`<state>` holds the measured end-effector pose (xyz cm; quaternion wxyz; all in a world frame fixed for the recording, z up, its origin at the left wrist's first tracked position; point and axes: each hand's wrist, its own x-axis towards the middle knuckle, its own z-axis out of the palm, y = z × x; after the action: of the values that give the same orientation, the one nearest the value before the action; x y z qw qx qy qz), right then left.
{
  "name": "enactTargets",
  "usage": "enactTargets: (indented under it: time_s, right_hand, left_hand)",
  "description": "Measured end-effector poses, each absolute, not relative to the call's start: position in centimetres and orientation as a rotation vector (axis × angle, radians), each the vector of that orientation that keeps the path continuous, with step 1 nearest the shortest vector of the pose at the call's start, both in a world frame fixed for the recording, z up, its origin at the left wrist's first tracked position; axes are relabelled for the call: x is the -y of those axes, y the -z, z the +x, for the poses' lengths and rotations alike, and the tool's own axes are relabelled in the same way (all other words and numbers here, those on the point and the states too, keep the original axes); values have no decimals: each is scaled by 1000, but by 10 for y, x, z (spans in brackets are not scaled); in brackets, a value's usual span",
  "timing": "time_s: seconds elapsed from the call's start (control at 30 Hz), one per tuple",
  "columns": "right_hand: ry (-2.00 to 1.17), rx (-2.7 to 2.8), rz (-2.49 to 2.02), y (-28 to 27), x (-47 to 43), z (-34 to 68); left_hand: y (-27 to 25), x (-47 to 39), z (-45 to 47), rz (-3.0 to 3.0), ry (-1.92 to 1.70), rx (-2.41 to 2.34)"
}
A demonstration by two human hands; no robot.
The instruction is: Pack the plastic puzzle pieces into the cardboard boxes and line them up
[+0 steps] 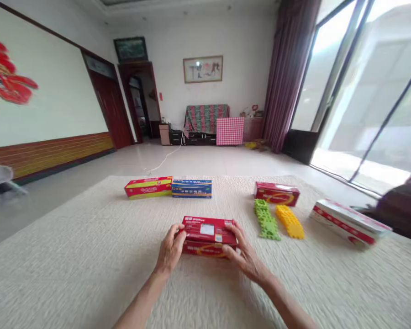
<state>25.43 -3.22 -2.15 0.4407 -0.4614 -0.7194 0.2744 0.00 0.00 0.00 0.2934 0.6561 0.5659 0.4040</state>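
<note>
A red cardboard box (pixel 198 235) with white print and a pale label lies lengthwise in front of me on the cream cloth. My left hand (pixel 172 246) grips its left end, thumb on the near edge. Around the right end my right hand (pixel 243 253) is closed, fingers on top and thumb against the front face. The box's lid looks closed. To the right of it are a green plastic toothed strip (pixel 266 219) and a yellow one (pixel 289 221). Another red box (pixel 276 193) sits just behind those strips.
A red-and-yellow box (pixel 148 188) touches a blue box (pixel 192 188) at the cloth's far side. On the right rests a white-and-red box (pixel 349 222), near a dark bulky object (pixel 404 205). The cream cloth (pixel 89 256) covers the surface; tiled floor lies beyond.
</note>
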Motion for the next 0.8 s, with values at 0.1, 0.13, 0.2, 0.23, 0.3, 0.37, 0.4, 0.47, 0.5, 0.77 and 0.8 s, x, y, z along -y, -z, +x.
enactTargets:
  time_s: [0.1, 0.13, 0.2, 0.23, 0.3, 0.37, 0.4, 0.47, 0.5, 0.77, 0.8]
  right_hand:
    - [-513, 1878, -1148, 34, 28, 267]
    - [-457, 1908, -1172, 34, 23, 272]
    - [-339, 1963, -1256, 28, 9, 281]
    - [-285, 1995, -1326, 21, 0, 286]
    - [-186, 2039, -1511, 7, -22, 297]
    - [-108, 2045, -1693, -6, -48, 308]
    - [-78, 2036, -1763, -11, -61, 313]
    - [-29, 2013, -1854, -17, -86, 323]
    - [-2, 2006, -1900, -18, -98, 328]
    - [188, 1983, -2136, -26, -161, 356]
    - [199, 1976, -2146, -25, -166, 358]
  left_hand:
    - [10, 11, -8, 1816, -1081, -1420]
    - [15, 11, -7, 1852, -1111, -1407]
    - [27, 1, 3, 2039, -1252, -1417]
    - [33, -9, 12, 2071, -1289, -1423]
    - [42, -33, 35, 2106, -1333, -1432]
    - [47, -61, 61, 2125, -1352, -1444]
    - [47, -75, 74, 2139, -1355, -1453]
    - [46, -100, 96, 2169, -1349, -1479]
    - [44, -111, 106, 2188, -1339, -1494]
    - [29, -167, 149, 2368, -1094, -1686]
    - [28, -172, 152, 2388, -1068, -1705]
